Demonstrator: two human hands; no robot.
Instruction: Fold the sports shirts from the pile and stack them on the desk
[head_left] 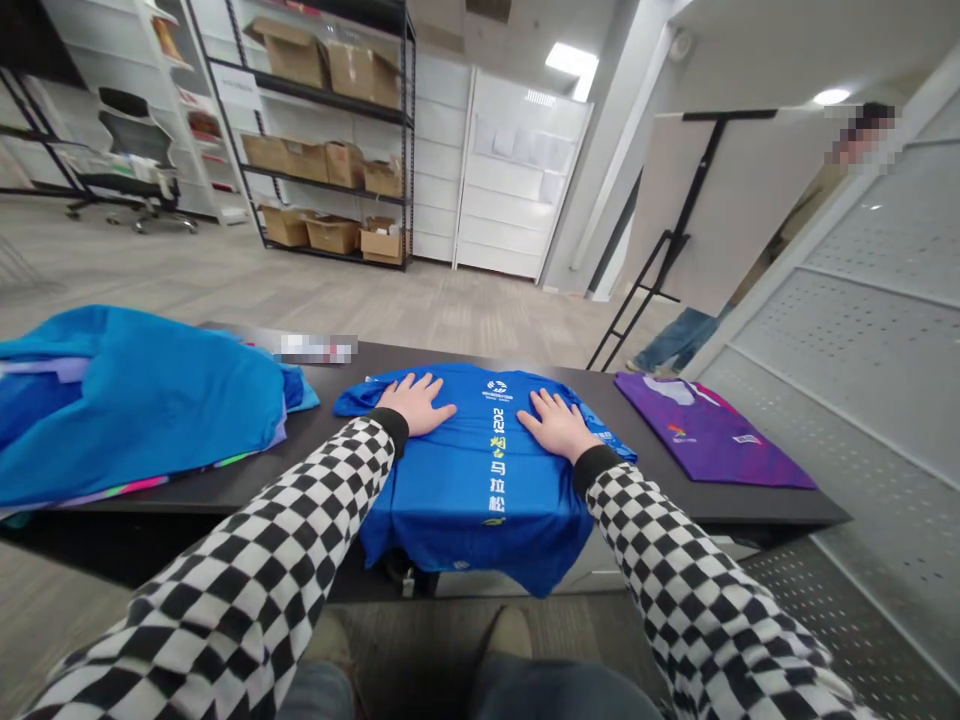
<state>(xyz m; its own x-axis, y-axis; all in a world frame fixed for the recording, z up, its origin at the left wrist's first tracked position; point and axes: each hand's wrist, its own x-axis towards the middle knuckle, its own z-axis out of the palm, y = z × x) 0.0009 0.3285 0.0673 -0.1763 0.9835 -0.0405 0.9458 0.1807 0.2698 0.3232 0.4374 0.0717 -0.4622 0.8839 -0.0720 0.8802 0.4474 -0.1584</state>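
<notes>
On the black table (750, 508), our left hand (416, 403) and right hand (555, 425) lie flat and open on one blue T-shirt (465, 500), gripping nothing, its long axis pointing at us, collar end apparently far, hem over the near edge, between one rumpled blue heap (135, 400) and one purple shirt (709, 430).

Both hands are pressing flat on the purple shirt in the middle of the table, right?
No, the shirt is blue, not purple: the head view shows the left hand and right hand flat on it in the middle of the table.
</notes>
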